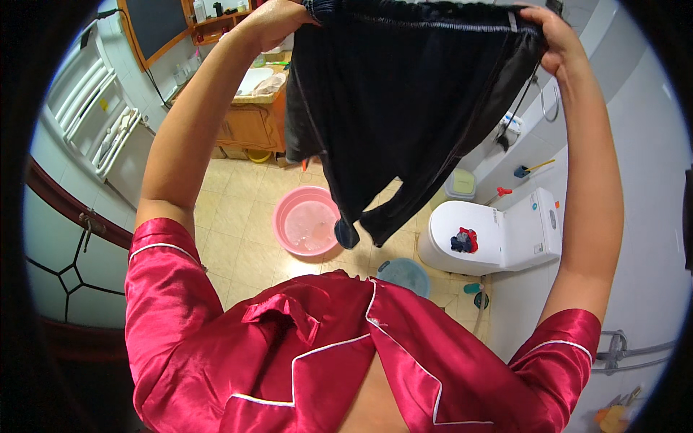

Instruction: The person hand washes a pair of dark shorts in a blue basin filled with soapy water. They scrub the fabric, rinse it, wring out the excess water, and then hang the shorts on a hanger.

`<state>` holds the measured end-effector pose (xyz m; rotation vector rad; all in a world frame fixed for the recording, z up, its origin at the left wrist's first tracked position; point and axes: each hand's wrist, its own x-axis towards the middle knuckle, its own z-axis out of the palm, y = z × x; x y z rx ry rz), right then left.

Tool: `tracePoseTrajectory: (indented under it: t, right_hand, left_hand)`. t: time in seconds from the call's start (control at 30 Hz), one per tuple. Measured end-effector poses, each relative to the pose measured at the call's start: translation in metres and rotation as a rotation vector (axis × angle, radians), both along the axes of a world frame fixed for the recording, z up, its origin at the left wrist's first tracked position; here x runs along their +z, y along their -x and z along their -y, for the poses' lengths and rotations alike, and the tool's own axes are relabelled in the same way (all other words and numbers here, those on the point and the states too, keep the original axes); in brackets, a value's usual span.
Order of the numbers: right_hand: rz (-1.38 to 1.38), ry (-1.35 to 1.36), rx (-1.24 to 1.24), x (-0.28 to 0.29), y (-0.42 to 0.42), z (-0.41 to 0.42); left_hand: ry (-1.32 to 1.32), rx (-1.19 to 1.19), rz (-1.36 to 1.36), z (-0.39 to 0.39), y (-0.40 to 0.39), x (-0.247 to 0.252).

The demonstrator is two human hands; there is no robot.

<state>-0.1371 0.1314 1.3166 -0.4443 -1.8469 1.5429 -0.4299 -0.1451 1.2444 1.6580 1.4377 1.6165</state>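
A pair of black trousers (400,97) hangs spread out in front of me, held up by its elastic waistband. My left hand (279,21) grips the waistband's left end at the top of the view. At the opposite end, my right hand (555,38) holds the waistband too. Pale stitching runs along the band, and a small light tag shows near my right hand. The legs dangle down, their cuffs appearing beside a pink basin (279,230) on the floor. Sudsy, cloudy water fills that basin. Some fingertips of both hands are hidden or cut off.
To the right stands a white toilet (520,233), its lid shut under a small bundle of dark and red cloth (464,241). A blue basin (406,276) sits near my body. A wooden washstand (246,127) and a towel radiator (89,103) are on the left.
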Motion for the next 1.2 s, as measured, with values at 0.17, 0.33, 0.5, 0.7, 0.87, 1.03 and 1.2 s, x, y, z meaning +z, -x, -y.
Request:
tracePoseTrajectory:
  t: [0.17,0.33,0.5,0.7,0.87,1.03,1.2]
  right_hand:
    - [-0.061,0.259,0.004,0.023,0.016,0.066]
    - [0.140,-0.068,-0.108,-0.012,0.042,0.028]
    - [0.220,-0.043,-0.238,-0.005,0.032,0.039]
    - [0.370,-0.473,-0.231,-0.004,0.011,0.070]
    - [0.965,-0.484,-0.256,-0.095,-0.009,0.062]
    - [0.737,0.152,-0.283,-0.182,-0.004,0.073]
    - [0.504,0.741,0.161,-0.198,0.075,0.131]
  left_hand:
    - [0.157,-0.130,0.242,0.034,-0.004,-0.041]
    - [0.264,-0.367,0.403,0.044,-0.004,-0.076]
    - [0.238,-0.441,0.427,0.026,-0.013,-0.053]
    - [0.053,0.336,-0.152,0.023,-0.012,-0.009]
    - [-0.163,0.341,0.036,0.001,-0.075,0.075]
    - [-0.032,0.338,-0.035,-0.033,-0.142,0.092]
    - [-0.110,0.303,-0.006,-0.030,-0.151,0.114]
